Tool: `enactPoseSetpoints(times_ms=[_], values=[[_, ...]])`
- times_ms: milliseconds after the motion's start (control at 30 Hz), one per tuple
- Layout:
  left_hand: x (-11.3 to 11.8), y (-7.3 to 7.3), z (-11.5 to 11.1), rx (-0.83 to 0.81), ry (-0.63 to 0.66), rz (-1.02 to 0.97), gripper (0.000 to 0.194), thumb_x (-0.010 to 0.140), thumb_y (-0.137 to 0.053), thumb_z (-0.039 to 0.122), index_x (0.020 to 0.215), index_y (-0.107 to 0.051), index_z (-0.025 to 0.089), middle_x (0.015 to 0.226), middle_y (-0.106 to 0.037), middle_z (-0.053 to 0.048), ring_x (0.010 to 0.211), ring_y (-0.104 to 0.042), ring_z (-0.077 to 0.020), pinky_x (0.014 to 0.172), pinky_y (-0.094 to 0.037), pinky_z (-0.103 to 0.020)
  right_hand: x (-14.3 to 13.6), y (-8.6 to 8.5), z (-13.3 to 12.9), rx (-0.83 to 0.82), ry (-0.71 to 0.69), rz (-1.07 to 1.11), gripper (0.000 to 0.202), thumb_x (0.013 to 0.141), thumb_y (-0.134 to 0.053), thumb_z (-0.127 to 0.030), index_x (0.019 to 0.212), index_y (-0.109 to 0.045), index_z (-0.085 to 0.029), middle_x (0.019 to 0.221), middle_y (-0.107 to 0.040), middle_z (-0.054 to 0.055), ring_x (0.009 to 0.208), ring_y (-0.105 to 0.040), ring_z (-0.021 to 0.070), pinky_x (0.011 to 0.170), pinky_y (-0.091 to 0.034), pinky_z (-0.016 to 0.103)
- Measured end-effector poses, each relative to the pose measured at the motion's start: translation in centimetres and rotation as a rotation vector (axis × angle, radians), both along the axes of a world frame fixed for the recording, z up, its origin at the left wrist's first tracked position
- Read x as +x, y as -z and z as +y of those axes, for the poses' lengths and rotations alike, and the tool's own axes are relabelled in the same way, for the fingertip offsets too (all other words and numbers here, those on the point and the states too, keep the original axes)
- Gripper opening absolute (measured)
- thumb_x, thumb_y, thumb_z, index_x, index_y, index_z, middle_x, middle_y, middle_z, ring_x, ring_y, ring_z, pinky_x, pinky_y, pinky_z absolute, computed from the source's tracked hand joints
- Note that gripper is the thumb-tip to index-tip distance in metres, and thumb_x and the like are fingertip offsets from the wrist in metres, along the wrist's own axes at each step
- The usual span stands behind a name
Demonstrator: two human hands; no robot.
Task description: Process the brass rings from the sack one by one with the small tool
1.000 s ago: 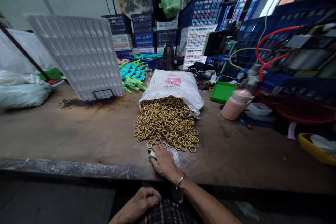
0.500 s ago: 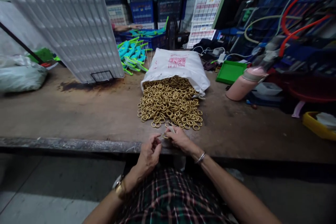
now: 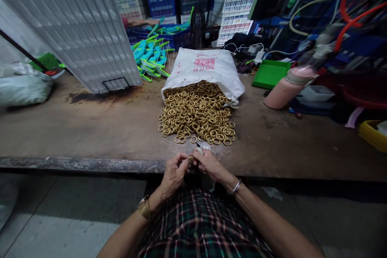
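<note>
A heap of brass rings [image 3: 198, 115] spills from a white sack [image 3: 208, 68] lying on the brown workbench [image 3: 90, 129]. At the bench's near edge my left hand [image 3: 173, 171] pinches a single brass ring [image 3: 190, 157]. My right hand [image 3: 208, 163] meets it from the right, fingers closed on a small blade-like tool [image 3: 198, 150] with a bit of clear plastic under it. Both hands touch just in front of the heap.
A white moulded tray [image 3: 75, 28] leans upright at the back left, beside a grey bag [image 3: 24, 86]. Teal plastic parts [image 3: 151, 56] lie behind the sack. A green tray [image 3: 269, 74], a pink flask [image 3: 287, 88] and a yellow bin [image 3: 373, 135] stand at right. Stacked crates fill the background.
My left hand came up from my lap to the bench edge and took a ring. My right hand lifted off the bench with the small tool and joined it. The view tilted down.
</note>
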State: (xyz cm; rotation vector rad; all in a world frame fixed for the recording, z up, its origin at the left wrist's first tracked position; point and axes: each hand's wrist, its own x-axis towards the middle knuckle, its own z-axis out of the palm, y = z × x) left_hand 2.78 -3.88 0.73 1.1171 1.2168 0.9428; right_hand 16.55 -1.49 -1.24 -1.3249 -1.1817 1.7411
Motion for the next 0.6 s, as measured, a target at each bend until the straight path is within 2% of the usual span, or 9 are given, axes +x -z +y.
enactPoseSetpoints(times_ms=[100,200,433,600], values=[[0.3,-0.2,0.1,-0.048,-0.032,-0.026,0.017,0.07,-0.062,0.031,0.072,-0.057,0.015,0.062,-0.06,0.0,0.05,-0.05,-0.0087,0.049,-0.039,-0.02,0.2,0.1,0.0,0.185,-0.014,-0.158,0.025,0.075,-0.047,-0.039,0.063,-0.047,-0.018,0.053,-0.046,-0.006,0.043,-0.035,0.0048,0.041,-0.027,0.018],[0.4,-0.3,0.0,-0.1,-0.022,-0.031,0.023,0.07,-0.063,0.036,0.073,-0.056,0.014,0.061,-0.059,0.001,0.048,-0.05,-0.0079,0.048,-0.04,-0.019,0.3,0.1,0.0,0.273,-0.019,-0.229,0.022,0.074,-0.048,-0.034,0.06,-0.046,-0.018,0.054,-0.046,-0.005,0.051,-0.039,0.007,0.047,-0.031,0.019],[-0.1,0.3,-0.2,-0.238,0.083,-0.177,0.033,0.072,-0.058,0.047,0.077,-0.051,0.015,0.06,-0.058,0.001,0.045,-0.051,-0.0074,0.044,-0.038,-0.018,0.1,0.0,0.1,0.276,-0.018,-0.231,0.022,0.075,-0.046,-0.034,0.058,-0.044,-0.019,0.05,-0.042,-0.006,0.05,-0.036,0.0078,0.048,-0.029,0.02],[0.0,0.8,-0.3,-0.272,0.065,-0.286,0.032,0.073,-0.058,0.046,0.077,-0.051,0.015,0.061,-0.056,0.002,0.045,-0.049,-0.0065,0.043,-0.038,-0.017,0.0,-0.1,0.1,0.258,-0.06,-0.191,0.023,0.077,-0.044,-0.032,0.059,-0.047,-0.018,0.05,-0.047,-0.005,0.049,-0.04,0.0079,0.049,-0.032,0.02]])
